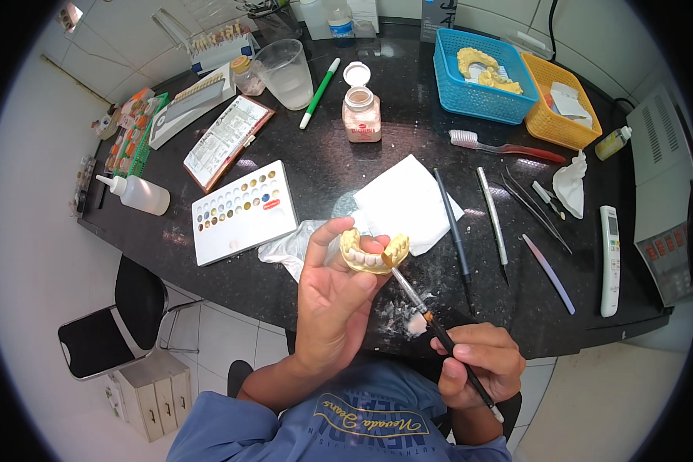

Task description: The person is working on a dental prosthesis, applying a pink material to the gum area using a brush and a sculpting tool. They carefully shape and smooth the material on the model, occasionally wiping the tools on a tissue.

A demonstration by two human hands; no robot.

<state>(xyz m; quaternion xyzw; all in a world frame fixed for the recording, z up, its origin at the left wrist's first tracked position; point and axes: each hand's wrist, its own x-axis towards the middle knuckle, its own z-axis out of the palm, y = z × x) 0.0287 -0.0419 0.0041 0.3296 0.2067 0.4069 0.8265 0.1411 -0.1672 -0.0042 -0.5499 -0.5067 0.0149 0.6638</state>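
My left hand (337,296) grips a yellow plaster dental model (366,262), a horseshoe arch with several pale white teeth along its front. It is held up above the near edge of the bench. In my right hand (483,362) is a brush (410,291) with a black handle and a silver ferrule. Its brown tip touches or lies just in front of the model's right side; which of the two I cannot tell. Behind the model lie a folded white tissue (400,192) and a crumpled clear plastic piece (289,248). White powder (417,323) is scattered on the bench below.
On the dark bench (316,169) stand an open jar of pink powder (362,115), a white palette (246,212) and a squeeze bottle (135,194). To the right lie a thin dark tool (454,223), tweezers (535,212) and a toothbrush (508,148). A blue basket (485,108) holds more plaster models.
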